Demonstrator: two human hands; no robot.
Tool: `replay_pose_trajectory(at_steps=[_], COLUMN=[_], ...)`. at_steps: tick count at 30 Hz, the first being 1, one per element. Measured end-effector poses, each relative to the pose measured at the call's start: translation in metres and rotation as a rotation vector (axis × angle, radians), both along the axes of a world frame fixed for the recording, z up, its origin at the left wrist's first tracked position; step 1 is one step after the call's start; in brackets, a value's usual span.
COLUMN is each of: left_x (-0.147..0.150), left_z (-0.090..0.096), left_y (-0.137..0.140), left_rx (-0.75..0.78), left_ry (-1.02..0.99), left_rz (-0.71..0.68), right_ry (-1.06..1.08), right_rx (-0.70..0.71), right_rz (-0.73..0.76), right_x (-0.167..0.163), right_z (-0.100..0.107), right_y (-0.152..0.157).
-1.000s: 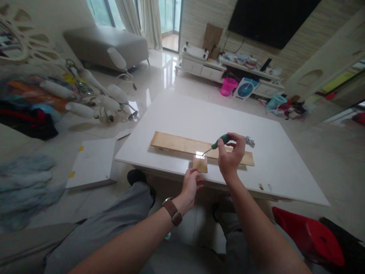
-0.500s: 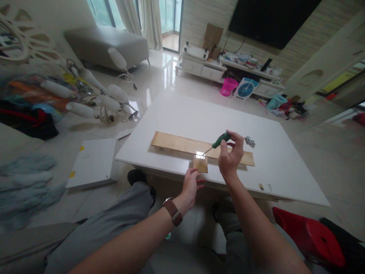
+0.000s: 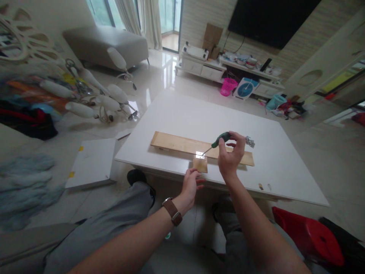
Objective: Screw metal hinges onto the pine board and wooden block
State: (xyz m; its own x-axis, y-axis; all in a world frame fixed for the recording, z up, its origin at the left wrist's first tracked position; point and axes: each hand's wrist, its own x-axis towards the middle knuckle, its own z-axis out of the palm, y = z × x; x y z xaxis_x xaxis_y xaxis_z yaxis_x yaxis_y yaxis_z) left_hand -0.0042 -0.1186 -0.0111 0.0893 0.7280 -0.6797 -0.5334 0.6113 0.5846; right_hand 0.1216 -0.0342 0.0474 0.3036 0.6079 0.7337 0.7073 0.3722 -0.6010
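A green-handled screwdriver (image 3: pixel 221 139) is in the fingers of my right hand (image 3: pixel 231 154), slanting down to the left. Its tip meets a shiny metal hinge (image 3: pixel 200 155), which spans the edge of a long wooden board (image 3: pixel 182 144) and a small wooden piece (image 3: pixel 200 166). At the near edge of that small piece, my left hand (image 3: pixel 191 186) grips it by the corner between thumb and fingers. The exact screw under the tip is too small to make out. Several more metal hinges (image 3: pixel 250 142) lie just beyond my right hand.
The white tabletop (image 3: pixel 273 144) bears the boards and small bits (image 3: pixel 261 186) near its front edge. A red stool (image 3: pixel 310 236) stands at right, a white panel (image 3: pixel 91 161) at left. Lamp shades (image 3: pixel 82 110) lie on the floor at left, beyond the panel.
My right fingers have shifted slightly around the screwdriver handle. The tip stays on the hinge, and my left hand and the boards keep their places.
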Motion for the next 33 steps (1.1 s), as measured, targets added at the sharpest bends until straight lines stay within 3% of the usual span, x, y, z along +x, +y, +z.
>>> replay_pose_trajectory(at_steps=[33], left_x=[-0.0023], left_z=[0.0027], left_y=[-0.0005], left_rx=[-0.006], left_ry=[0.009], left_rz=[-0.016], right_ry=[0.012], right_rx=[0.004], right_rz=[0.006], right_x=[-0.0002], right_z=[0.0011], right_y=[0.0019])
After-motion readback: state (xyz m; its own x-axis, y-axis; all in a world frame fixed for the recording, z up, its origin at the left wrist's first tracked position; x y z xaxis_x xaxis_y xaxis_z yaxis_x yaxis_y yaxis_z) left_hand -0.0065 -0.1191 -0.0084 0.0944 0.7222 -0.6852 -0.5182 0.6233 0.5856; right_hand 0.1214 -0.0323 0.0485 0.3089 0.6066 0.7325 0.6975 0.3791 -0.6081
